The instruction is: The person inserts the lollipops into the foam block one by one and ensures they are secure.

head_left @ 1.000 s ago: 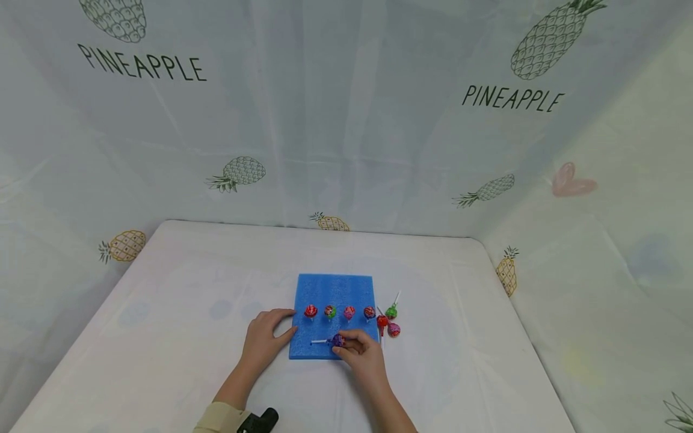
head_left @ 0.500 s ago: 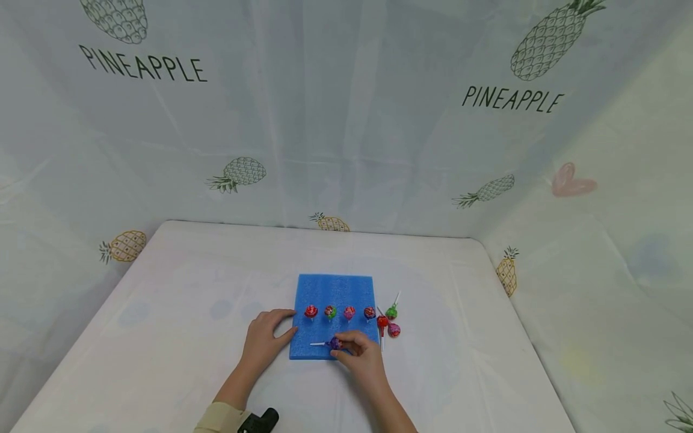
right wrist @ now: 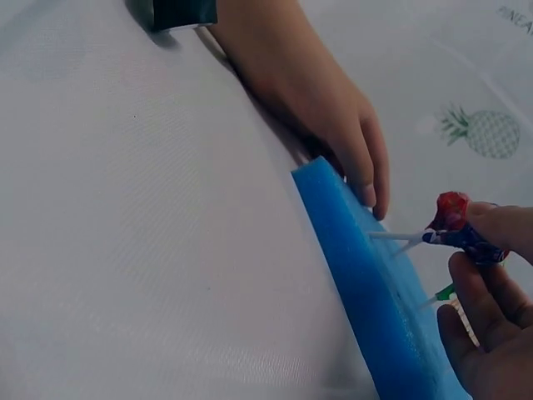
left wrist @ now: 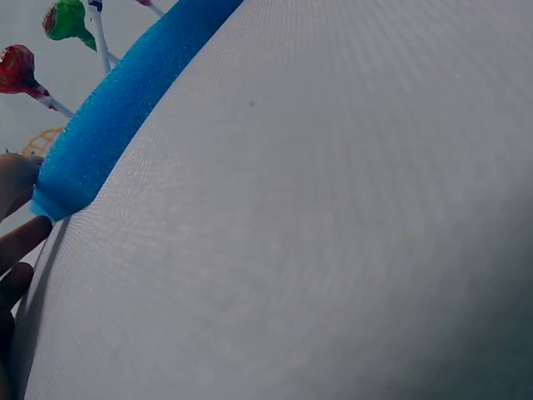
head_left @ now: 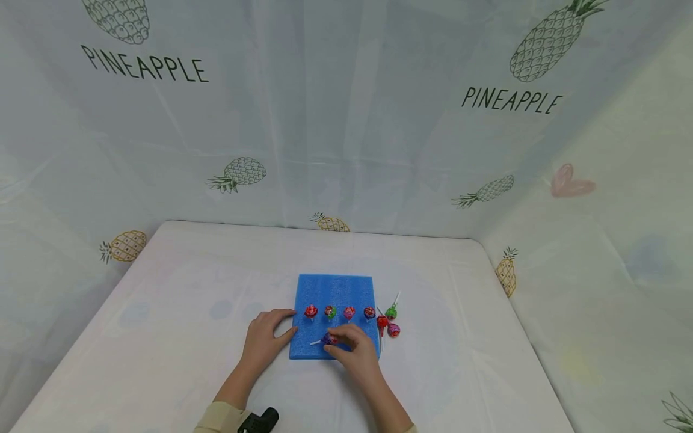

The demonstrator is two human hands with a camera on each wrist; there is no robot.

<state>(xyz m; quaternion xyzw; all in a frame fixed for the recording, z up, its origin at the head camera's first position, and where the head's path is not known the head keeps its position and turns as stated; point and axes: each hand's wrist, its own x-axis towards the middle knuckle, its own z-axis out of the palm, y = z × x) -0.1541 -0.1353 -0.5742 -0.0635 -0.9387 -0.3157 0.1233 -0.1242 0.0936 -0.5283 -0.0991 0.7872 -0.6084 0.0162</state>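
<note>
Right hand (head_left: 358, 356) pinches 1 lollipop (head_left: 328, 339), probably light, hard, best held by its head; spread left hand (head_left: 266, 334) touches foam (head_left: 335, 290).

Angles the left forearm (head_left: 234, 385) and right forearm (head_left: 388, 406) inward. Rests the left hand (head_left: 267, 332) with thumb spread from the fingers. Pinches with the right hand (head_left: 356, 353), using thumb and index finger, bending the others loosely.

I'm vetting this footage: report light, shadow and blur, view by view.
Head: diffuse light, soft shadow beside the right forearm; left wrist: dim, darkening toward the lower right corner, the left hand dark at the left edge; right wrist: dim too, the printed pineapple slightly blurred, the held lollipop dark but readable.
</note>
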